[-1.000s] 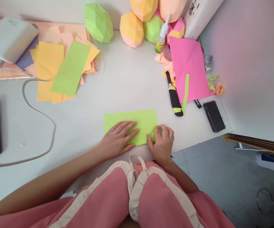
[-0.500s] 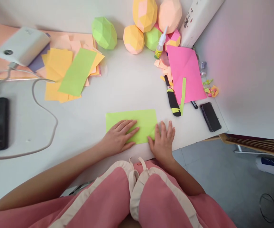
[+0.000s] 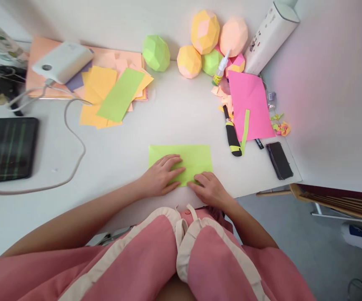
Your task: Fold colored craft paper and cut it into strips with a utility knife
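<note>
A light green paper sheet lies on the desk in front of me, its long side running left to right. My left hand rests flat on the sheet's left part, fingers stretched out and pointing right. At the near right corner, my right hand has its fingers bent and drawn close together, with the thumb at the near edge of the paper. That corner is hidden under the right hand.
Behind the sheet stand several faceted paper balls and a glue bottle. To the right lie a box cutter, pink paper and a phone. Cut papers, a power bank, its cable and a tablet occupy the left.
My right hand has turned leftward and its spread fingers have bent together over the near right corner. My left hand stays flat on the paper. The camera view has shifted left.
</note>
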`<act>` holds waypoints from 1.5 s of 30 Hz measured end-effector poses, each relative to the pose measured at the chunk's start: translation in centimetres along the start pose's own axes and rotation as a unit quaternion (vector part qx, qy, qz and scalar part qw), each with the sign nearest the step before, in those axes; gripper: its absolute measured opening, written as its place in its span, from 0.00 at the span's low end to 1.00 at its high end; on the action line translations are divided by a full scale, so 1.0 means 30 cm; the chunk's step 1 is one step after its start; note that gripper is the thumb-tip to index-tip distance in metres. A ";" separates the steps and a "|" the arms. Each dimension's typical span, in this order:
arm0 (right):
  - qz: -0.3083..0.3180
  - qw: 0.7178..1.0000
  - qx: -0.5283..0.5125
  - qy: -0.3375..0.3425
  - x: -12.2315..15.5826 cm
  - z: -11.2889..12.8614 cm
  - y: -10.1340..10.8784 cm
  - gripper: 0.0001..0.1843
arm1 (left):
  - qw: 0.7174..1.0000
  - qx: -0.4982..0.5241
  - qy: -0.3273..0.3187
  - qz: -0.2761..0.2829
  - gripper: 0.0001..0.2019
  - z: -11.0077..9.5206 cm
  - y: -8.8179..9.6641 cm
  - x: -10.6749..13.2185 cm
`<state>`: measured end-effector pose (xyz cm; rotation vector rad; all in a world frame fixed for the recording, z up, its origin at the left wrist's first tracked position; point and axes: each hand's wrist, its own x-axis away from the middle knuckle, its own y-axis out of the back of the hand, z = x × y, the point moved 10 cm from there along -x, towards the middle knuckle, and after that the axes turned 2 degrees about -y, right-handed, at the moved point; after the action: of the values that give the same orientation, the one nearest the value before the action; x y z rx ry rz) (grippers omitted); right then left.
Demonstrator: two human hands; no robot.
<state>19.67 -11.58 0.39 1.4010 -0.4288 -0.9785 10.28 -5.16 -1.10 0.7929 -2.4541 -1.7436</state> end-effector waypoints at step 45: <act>0.076 0.992 0.050 0.085 0.070 -0.041 0.111 0.13 | 0.991 0.047 0.045 0.115 0.24 0.084 0.019 0.046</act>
<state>22.85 -12.84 2.70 1.5057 -0.4564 -0.7160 8.08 -3.40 -1.90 0.5542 -2.4696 -1.4910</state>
